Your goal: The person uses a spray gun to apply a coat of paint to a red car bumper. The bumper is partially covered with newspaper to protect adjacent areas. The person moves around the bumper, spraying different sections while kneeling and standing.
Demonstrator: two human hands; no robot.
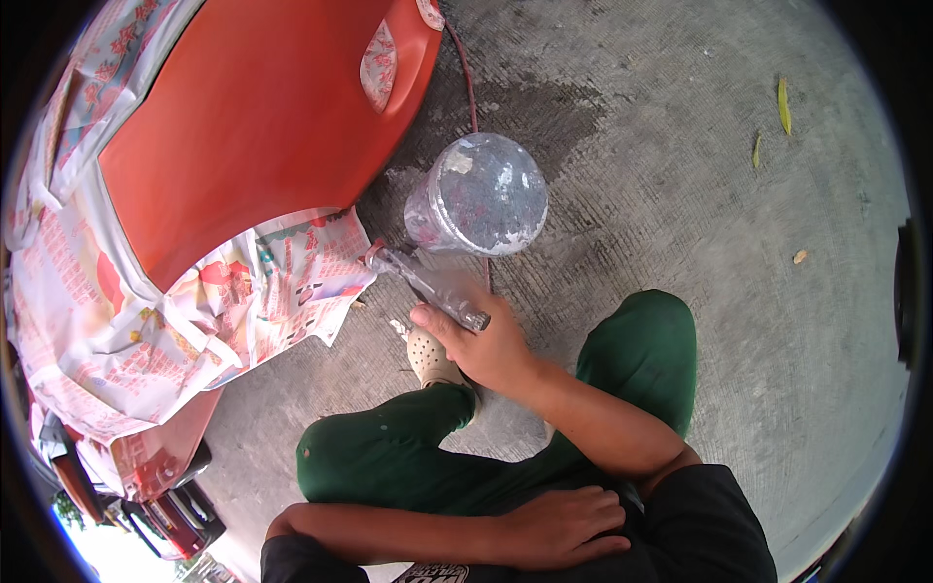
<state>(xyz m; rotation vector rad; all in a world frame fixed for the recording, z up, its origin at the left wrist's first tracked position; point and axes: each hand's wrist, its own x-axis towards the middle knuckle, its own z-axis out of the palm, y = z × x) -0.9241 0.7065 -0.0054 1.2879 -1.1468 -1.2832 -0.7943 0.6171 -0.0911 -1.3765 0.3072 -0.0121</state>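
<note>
My right hand [491, 345] grips a slim, shiny silvery tool [426, 282] with a reddish tip, angled up and left; its exact kind is unclear. The tip is near the edge of printed paper sheets [267, 287] masked around a red-orange painted vehicle panel [243, 117]. Just beyond the tool stands a round, paint-stained bucket [486, 194] with a greyish top. My left hand [569, 530] lies across my lap at the bottom, fingers loosely extended and holding nothing.
I sit low on grey textured concrete [748, 321]. A thin red hose [466, 78] runs behind the bucket. My green-trousered legs are bent, with a beige clog [428, 355] on one foot. Fallen leaves [784, 105] lie at right; dark red vehicle parts [170, 520] show lower left.
</note>
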